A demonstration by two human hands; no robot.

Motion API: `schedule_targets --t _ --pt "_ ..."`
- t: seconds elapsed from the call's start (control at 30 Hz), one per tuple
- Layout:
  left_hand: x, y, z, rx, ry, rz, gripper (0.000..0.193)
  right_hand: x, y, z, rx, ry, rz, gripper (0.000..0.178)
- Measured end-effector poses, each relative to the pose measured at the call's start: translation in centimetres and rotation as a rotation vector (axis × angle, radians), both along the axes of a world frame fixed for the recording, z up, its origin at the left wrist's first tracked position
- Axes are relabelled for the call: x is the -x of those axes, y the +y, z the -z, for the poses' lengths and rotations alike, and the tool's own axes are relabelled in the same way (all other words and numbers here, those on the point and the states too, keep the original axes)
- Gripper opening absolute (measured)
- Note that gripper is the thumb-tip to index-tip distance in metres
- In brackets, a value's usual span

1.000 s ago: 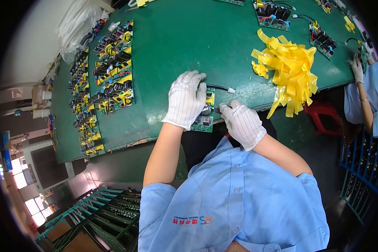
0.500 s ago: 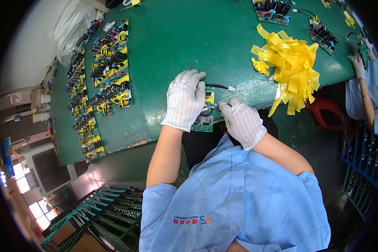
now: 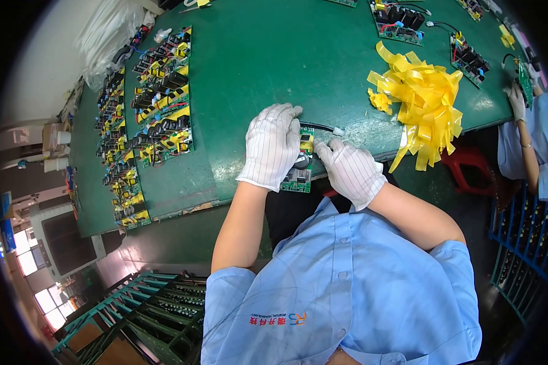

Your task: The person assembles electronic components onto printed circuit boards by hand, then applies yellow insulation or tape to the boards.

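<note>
My fingers (image 3: 286,115) on the left hand (image 3: 273,146) lie close together, curled flat over a small green board (image 3: 298,176) at frame centre; whether they pinch it I cannot tell. My right hand (image 3: 350,170) sits just beside, its fingers bent down onto the board's right edge. Both hands wear white gloves. A black wire (image 3: 319,126) with a white plug runs from under my left fingers toward the right. The board rests at the near edge of the green worktop (image 3: 243,61). Right of centre lies a heap of yellow tape (image 3: 423,100). Rows of boards (image 3: 158,109) fill the left. Another person's gloved hand (image 3: 517,100) shows at far right.
</note>
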State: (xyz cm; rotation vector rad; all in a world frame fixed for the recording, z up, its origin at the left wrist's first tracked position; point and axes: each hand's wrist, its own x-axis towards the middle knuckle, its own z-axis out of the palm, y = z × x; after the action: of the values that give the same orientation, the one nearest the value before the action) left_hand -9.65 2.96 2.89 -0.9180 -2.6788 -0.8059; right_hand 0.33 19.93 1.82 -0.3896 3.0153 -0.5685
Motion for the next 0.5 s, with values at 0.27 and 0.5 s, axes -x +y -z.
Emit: schedule_targets --t 0.27,0.5 --pt "0.0 0.1 0.0 -0.002 0.012 -0.006 0.02 -0.8 -0.8 1.4 0.022 0.176 0.079 0.04" --pt "0.2 0.1 0.3 -0.022 0.016 -0.005 0.02 -0.4 -0.7 1.7 0.101 0.17 0.103 0.049"
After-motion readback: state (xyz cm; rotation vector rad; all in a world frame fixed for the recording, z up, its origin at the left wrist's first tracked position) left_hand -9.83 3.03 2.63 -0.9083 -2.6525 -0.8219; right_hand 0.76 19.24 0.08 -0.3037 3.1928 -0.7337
